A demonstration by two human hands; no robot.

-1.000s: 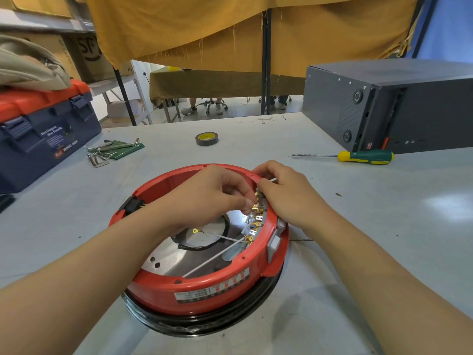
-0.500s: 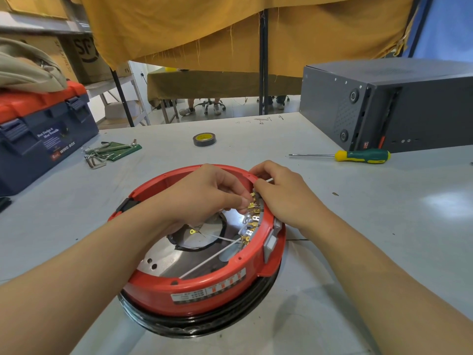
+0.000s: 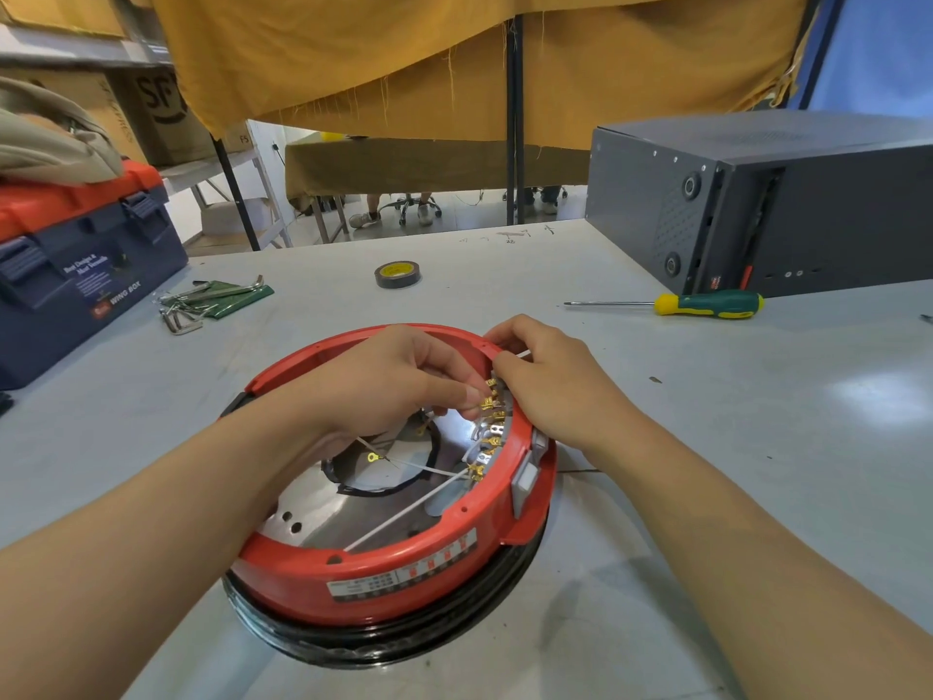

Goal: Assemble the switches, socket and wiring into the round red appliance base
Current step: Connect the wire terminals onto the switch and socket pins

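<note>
The round red appliance base lies on the grey table, open side up, with a shiny metal plate inside. A row of brass terminals lines its inner right wall, and white wires run from them across the plate. My left hand reaches in from the left and pinches a brass terminal at the top of that row. My right hand rests over the right rim with its fingers curled at the same spot, on a white wire. Grey switch buttons show on the outer right wall.
A green-and-yellow screwdriver lies to the right, in front of a dark grey computer case. A roll of tape sits behind the base. Hex keys and a blue and red toolbox are at the left.
Both hands have stayed at the terminal row on the right wall, with only small finger shifts. The base has not moved.
</note>
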